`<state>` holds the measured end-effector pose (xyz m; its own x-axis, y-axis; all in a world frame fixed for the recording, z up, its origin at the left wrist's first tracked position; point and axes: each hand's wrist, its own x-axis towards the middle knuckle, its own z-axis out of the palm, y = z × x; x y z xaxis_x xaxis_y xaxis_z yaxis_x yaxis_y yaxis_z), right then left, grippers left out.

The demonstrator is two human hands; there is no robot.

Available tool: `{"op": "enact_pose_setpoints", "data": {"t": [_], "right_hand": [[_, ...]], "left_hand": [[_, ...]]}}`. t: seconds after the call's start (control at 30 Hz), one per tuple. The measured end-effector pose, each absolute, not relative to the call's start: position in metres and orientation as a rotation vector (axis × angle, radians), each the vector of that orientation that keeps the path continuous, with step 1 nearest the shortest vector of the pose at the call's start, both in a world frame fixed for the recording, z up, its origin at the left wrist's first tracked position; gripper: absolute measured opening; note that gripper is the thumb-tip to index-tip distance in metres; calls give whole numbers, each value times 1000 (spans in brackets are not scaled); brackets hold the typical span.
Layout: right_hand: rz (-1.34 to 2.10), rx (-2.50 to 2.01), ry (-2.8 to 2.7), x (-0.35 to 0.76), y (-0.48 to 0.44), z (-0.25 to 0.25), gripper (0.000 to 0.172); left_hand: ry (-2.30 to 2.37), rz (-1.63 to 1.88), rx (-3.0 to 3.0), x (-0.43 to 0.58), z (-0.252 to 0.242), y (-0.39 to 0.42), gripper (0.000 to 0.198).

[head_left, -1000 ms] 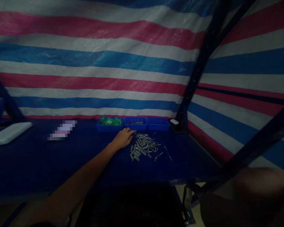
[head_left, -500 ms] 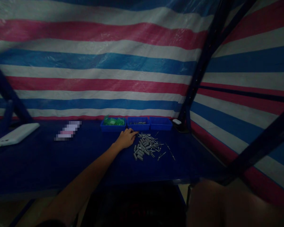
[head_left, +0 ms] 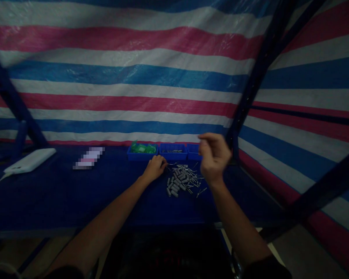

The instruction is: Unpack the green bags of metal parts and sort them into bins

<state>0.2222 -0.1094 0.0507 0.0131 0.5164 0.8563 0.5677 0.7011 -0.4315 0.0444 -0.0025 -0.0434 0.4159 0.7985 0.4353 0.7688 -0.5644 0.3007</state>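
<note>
My left hand (head_left: 156, 167) rests on the blue table at the left edge of a heap of small parts. Its fingers are bent and pressed together; a thin dark piece shows by the fingertips, too small to name. The heap has short grey cylinders (head_left: 178, 179) at the front left and thin metal pins (head_left: 193, 176) at the back and right. Above the right side of the heap, my right hand (head_left: 215, 158) hangs in the air, a little blurred. Its thumb and index finger are apart, the other fingers curl in, and nothing shows between them.
Three blue bins stand behind the heap: one with green plastic bags (head_left: 144, 148), a middle bin (head_left: 173, 157) with some metal parts, and a right bin (head_left: 193, 157) partly covered by my hand. A white device (head_left: 30, 161) with a cable and a pixelated object (head_left: 89, 158) lie left.
My right hand has come up from the blurred lower right corner to above the heap. My left hand's index finger has bent in from pointing. The view has shifted slightly.
</note>
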Motion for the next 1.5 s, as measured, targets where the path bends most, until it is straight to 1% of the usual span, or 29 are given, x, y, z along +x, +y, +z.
{"op": "enact_pose_setpoints", "data": {"t": [0.07,0.1,0.17,0.23,0.37,0.53,0.63,0.77,0.93,1.07,1.23,1.4,1.5], "right_hand": [[-26,-1063,-1723,215,-82,35,22],[0,-1143,-1864,211,-68,26,19],[35,-1220,-2095,205,-46,9,14],[48,-1244,-2185,200,-34,-1,11],[0,-1202,-2192,198,-37,-4,10],[64,-1170,-2184,206,-46,-12,9],[32,-1264,-2131,207,-49,-19,11],[3,-1428,-2075,203,-49,-20,19],[21,-1453,-2042,202,-49,-18,25],[38,-1395,-2014,202,-54,-17,22],[-59,-1321,-2015,199,-58,-15,19],[-79,-1392,-1969,199,-53,-15,27],[-23,-1375,-1944,201,-51,-16,29]], "left_hand": [[1450,967,2504,41,-41,-1,22],[1450,1017,2456,39,-40,-1,25],[1441,1091,2356,35,-38,-1,30],[1391,1138,2272,33,-37,-2,33],[1264,1167,2208,35,-33,-8,36],[1241,1189,2175,40,-30,-16,39],[1207,1192,2178,42,-29,-18,39],[1117,1281,2150,42,-27,-20,25],[1079,1268,2254,43,-25,-21,17],[1135,1252,2268,43,-25,-22,21],[1199,1209,2292,43,-21,-26,32],[1136,1275,2201,46,-20,-30,22],[1112,1262,2250,46,-22,-30,19]]}}
